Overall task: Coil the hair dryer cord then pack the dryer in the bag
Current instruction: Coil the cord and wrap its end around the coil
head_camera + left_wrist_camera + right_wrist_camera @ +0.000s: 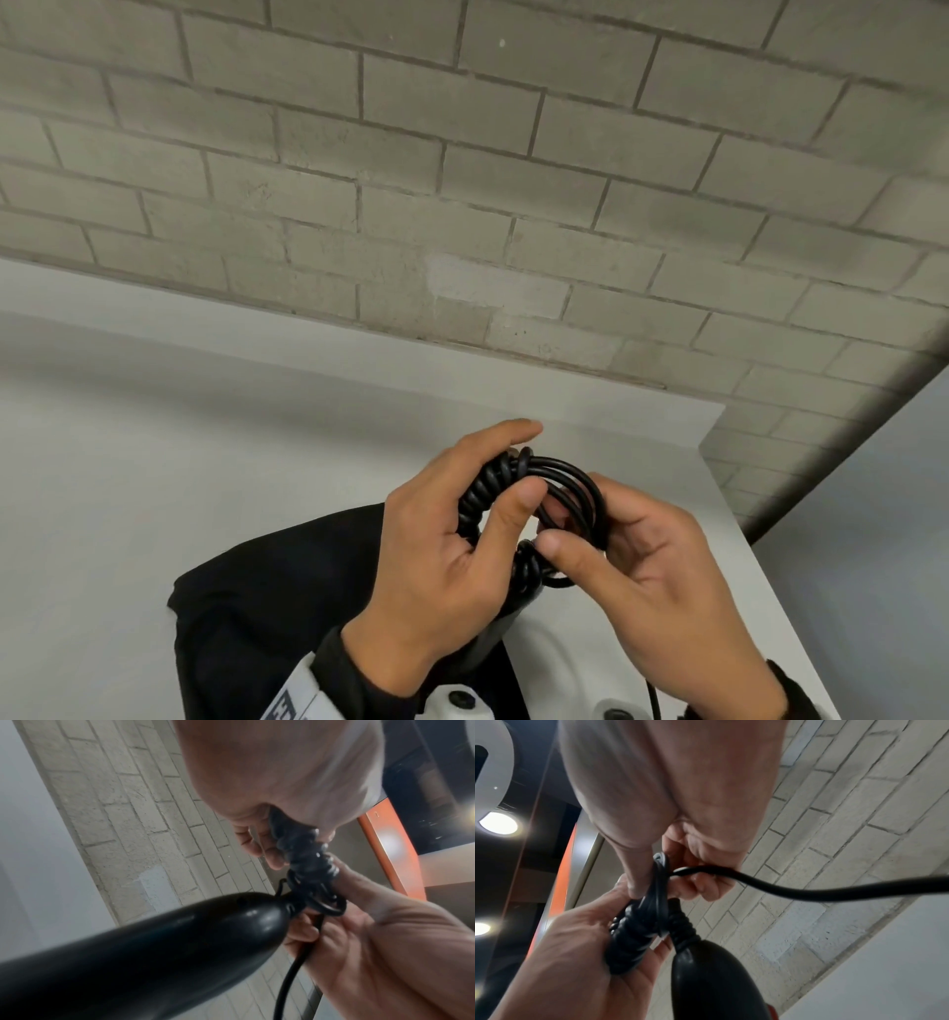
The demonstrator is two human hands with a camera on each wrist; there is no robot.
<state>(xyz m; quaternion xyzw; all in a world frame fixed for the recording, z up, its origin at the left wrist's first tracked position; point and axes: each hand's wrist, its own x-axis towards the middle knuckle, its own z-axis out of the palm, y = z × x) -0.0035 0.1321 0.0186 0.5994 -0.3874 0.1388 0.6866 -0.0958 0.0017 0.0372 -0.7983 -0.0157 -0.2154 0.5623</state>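
A flat black fabric bag [267,606] lies on the white table [128,462]; its contents cannot be told. The left hand [452,539] grips the coiled black hair-dryer cord [534,503] above the bag, the right hand [657,575] pinching its loops. The glossy black dryer handle [713,981] hangs below them, cord end uppermost.

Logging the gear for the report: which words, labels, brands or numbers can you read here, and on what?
Nothing reads whole.
Wrist band label: dark letters, cut off by the frame edge, unreadable.
White sign shape: part of one big rounded character, cut off.
Hair dryer and cord: no print shows.
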